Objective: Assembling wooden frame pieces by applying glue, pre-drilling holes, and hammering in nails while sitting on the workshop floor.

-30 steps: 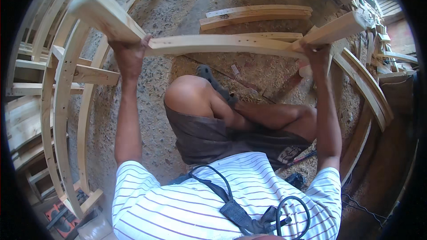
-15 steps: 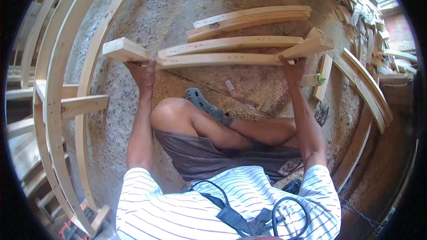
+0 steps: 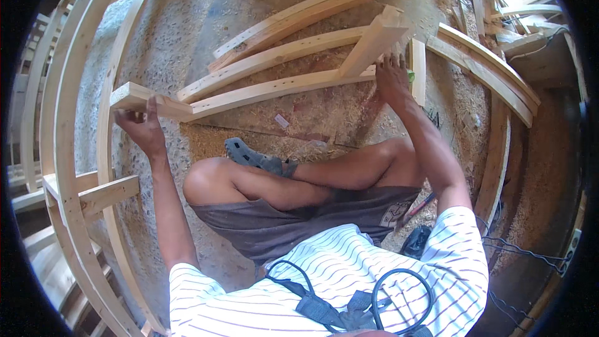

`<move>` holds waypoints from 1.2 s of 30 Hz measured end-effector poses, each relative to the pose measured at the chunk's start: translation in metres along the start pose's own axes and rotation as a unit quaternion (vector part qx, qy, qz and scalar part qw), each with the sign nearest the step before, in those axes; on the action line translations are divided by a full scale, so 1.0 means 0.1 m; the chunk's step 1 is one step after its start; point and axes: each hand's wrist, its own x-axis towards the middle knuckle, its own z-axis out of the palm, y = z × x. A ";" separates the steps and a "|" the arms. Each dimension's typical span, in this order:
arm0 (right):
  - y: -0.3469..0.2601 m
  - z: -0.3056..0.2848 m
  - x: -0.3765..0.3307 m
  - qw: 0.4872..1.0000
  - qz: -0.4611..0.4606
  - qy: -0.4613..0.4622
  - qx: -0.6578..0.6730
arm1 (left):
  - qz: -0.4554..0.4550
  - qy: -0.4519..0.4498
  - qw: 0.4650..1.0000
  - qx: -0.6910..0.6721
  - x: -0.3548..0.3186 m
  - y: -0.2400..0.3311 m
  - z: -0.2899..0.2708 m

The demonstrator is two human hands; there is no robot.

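A wooden frame [image 3: 284,89] of two long curved rails with a short board across each end lies in front of my crossed legs. My left hand [image 3: 142,130] grips the left end board [image 3: 156,102], its thumb up on the near face and the other fingers beneath. At the other end, my right hand [image 3: 393,81] holds the frame at the foot of the upright right end board [image 3: 372,40], fingers along its outer side; the thumb is hard to make out. Small dark nail marks dot the rails.
Beyond lie two loose curved rails [image 3: 293,22]. A short board [image 3: 418,72] and more curved pieces [image 3: 483,75] are at the right. A tall curved wooden structure [image 3: 68,100] stands at the left. Sawdust covers the floor; cables [image 3: 530,253] run at the lower right.
The frame has swung, its left end coming nearer and its right end going farther away. My left hand has shifted outward along the end board, and my right hand has moved forward.
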 end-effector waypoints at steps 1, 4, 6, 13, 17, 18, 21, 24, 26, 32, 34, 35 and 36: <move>0.03 0.07 0.06 0.993 -0.035 -0.010 -0.116 | 0.055 0.045 0.997 -0.018 0.05 0.13 0.00; 0.15 0.19 0.15 0.970 -0.054 -0.045 -0.233 | 0.126 0.084 0.979 0.134 0.16 0.48 -0.01; 0.28 0.14 0.11 0.975 -0.017 -0.079 -0.204 | 0.108 0.056 0.966 0.228 0.14 0.65 -0.05; 1.30 -0.56 -0.83 0.863 0.134 -0.073 0.481 | 0.210 0.011 0.943 0.257 -0.30 0.90 -0.30; 1.38 -0.95 -1.29 0.657 0.150 0.181 0.717 | 0.293 -0.016 0.902 0.317 -0.30 0.95 -0.40; 1.31 -1.06 -1.31 0.601 0.139 0.246 0.748 | 0.305 -0.028 0.910 0.278 -0.28 0.94 -0.42; 0.93 -1.47 -1.25 0.477 0.084 0.282 0.828 | 0.269 -0.050 0.945 0.177 -0.25 0.87 -0.44; 0.25 -1.85 -1.00 0.404 0.003 0.242 0.882 | 0.232 0.054 0.956 0.172 -0.31 0.76 -0.46; -0.29 -2.11 -0.87 0.358 -0.049 0.249 0.899 | 0.148 0.044 0.985 0.077 -0.38 0.69 -0.45; -2.03 -3.09 -0.48 0.165 -0.367 0.002 0.916 | 0.047 0.008 0.994 -0.102 -0.46 0.58 -0.35; -2.65 -3.29 -0.38 0.144 -0.366 -0.017 0.919 | 0.020 0.002 0.991 -0.129 -0.43 0.53 -0.32; -2.93 -3.34 -0.34 0.151 -0.373 -0.017 0.915 | 0.029 0.011 0.991 -0.128 -0.42 0.51 -0.30; -3.18 -3.40 -0.30 0.152 -0.379 -0.022 0.913 | 0.009 0.001 0.987 -0.160 -0.40 0.49 -0.29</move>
